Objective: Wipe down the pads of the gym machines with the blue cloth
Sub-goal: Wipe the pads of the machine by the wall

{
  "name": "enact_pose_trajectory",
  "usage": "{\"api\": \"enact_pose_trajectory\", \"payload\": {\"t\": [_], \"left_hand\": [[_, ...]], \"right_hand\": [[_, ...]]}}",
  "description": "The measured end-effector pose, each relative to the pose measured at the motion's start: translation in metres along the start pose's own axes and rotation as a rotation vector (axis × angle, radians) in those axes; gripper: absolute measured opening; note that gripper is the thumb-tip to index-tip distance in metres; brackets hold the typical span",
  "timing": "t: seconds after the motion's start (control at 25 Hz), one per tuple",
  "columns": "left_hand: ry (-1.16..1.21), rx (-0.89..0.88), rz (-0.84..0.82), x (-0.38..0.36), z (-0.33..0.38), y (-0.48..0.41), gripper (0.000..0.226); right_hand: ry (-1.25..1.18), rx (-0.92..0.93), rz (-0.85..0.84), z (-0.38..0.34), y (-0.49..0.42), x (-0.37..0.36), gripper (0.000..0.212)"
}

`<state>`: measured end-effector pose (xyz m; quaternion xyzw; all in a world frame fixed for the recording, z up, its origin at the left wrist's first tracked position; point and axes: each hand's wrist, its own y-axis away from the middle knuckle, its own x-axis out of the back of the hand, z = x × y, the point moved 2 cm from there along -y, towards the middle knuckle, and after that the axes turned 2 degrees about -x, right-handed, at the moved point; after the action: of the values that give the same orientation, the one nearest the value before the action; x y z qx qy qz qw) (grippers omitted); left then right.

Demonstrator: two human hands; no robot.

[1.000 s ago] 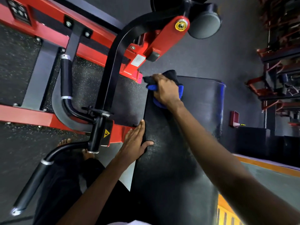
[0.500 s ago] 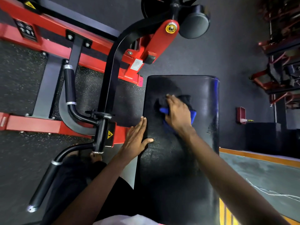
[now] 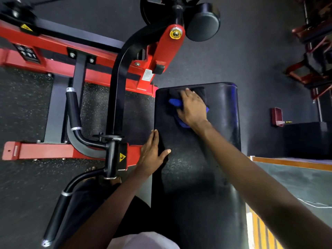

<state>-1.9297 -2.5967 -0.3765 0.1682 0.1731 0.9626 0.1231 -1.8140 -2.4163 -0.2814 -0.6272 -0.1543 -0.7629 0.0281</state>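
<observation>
A long black pad [image 3: 194, 173] of a red and black gym machine runs up the middle of the head view. Near the pad's far end lies the blue cloth [image 3: 175, 102], mostly covered by my right hand [image 3: 193, 108], which presses it flat against the pad with fingers stretched toward the top edge. My left hand [image 3: 152, 155] rests flat on the pad's left edge, thumb spread onto the top surface, holding nothing.
The machine's red frame [image 3: 59, 69] and black handle bars [image 3: 73, 112] stand to the left over speckled rubber floor. A round black roller pad [image 3: 203, 22] sits beyond the pad's far end. Other red machines [image 3: 312, 69] line the right side. A bare foot [image 3: 91, 169] shows under the lower handle.
My right hand slid the cloth from the pad's top left corner down toward the middle, then back up near the top edge. My left hand stayed on the pad's left edge.
</observation>
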Motion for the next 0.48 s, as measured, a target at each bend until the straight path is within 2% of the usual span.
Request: {"api": "enact_pose_trajectory", "payload": {"t": [0.08, 0.2, 0.28, 0.4, 0.48], "left_hand": [[-0.024, 0.013, -0.011, -0.001, -0.001, 0.002, 0.101], [-0.115, -0.003, -0.012, 0.006, 0.004, -0.005, 0.105], [-0.178, -0.002, -0.068, 0.012, 0.011, -0.012, 0.106], [-0.272, 0.022, -0.214, 0.021, 0.02, -0.03, 0.112], [-0.289, 0.027, -0.252, 0.021, 0.021, -0.035, 0.114]], "right_hand": [[0.002, 0.029, -0.004, -0.025, -0.02, -0.009, 0.048], [0.002, 0.173, -0.064, -0.028, -0.024, -0.007, 0.051], [-0.022, 0.099, 0.011, -0.001, -0.02, 0.011, 0.047], [-0.075, -0.114, 0.192, 0.046, 0.001, 0.037, 0.039], [-0.049, -0.23, 0.231, 0.045, 0.009, 0.032, 0.045]]}}
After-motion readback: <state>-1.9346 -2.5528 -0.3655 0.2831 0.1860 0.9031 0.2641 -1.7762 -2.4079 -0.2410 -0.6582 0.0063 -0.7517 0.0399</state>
